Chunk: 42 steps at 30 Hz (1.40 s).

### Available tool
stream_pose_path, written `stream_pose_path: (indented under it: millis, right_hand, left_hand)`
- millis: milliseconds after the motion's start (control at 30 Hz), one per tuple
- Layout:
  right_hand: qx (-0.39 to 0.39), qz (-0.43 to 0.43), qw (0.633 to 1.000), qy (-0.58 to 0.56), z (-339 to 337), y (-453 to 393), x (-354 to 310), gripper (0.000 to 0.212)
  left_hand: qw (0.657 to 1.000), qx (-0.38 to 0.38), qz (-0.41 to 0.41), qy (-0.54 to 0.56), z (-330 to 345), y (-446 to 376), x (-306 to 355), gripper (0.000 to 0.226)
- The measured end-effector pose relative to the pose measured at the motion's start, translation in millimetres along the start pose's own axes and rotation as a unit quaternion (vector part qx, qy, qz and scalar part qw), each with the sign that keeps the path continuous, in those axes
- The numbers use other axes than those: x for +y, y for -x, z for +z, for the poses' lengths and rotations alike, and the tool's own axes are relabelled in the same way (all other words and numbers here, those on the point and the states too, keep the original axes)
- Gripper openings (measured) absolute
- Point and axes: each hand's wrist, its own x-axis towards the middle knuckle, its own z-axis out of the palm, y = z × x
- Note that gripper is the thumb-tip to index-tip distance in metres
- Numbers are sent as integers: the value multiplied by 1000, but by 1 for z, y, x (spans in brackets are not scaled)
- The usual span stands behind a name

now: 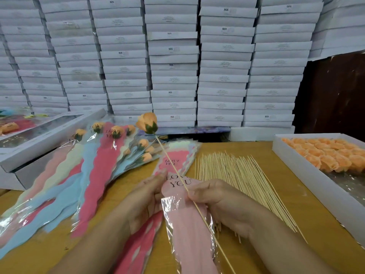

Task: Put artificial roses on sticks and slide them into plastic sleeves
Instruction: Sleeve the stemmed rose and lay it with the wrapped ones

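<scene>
I'm looking past a wall of stacked white boxes (173, 56) at the far side, a tray of orange roses (331, 157) at the right, and a spread of sticks (243, 186). My left hand (146, 200) is gripping the pink sleeve (185, 220), fingers curled round its edge. My right hand (221, 202) is pinching 1 stick (171, 165) mid-length; its rose (147, 122) is pointing far-left, its bare end near-right, lying over the sleeve, apparently not yet inside

The sleeve (187, 230) is glossy, crinkled clear plastic over matt pink paper, and the stick (171, 165) is pale bare wood. The table (266, 260) is smooth yellowish wood; the stacked boxes (173, 62) look like matt white cardboard.
</scene>
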Motion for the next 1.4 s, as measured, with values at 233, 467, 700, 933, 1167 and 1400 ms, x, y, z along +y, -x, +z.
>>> stream_pose_path:
  millis: [233, 467, 700, 933, 1167, 1400]
  right_hand:
    - [74, -6, 997, -28, -8, -1, -3, 13]
    - [159, -27, 984, -78, -17, -3, -8, 14]
    - [122, -26, 990, -59, -6, -7, 3, 16]
    - [127, 5, 992, -23, -1, -8, 8, 11]
    - [129, 2, 992, -15, -4, -5, 2, 13]
    - [141, -10, 990, -18, -8, -2, -3, 14]
  left_hand:
    - [1000, 8, -4, -27, -2, 0, -2, 25]
    - [992, -45, -69, -92, 0, 9, -6, 17]
    - [1000, -5, 3, 2, -2, 3, -1, 21]
    - [999, 20, 38, -12, -2, -1, -4, 25]
    - [998, 45, 52, -13, -3, -2, -5, 13]
    - [996, 74, 42, -32, -5, -1, -4, 59]
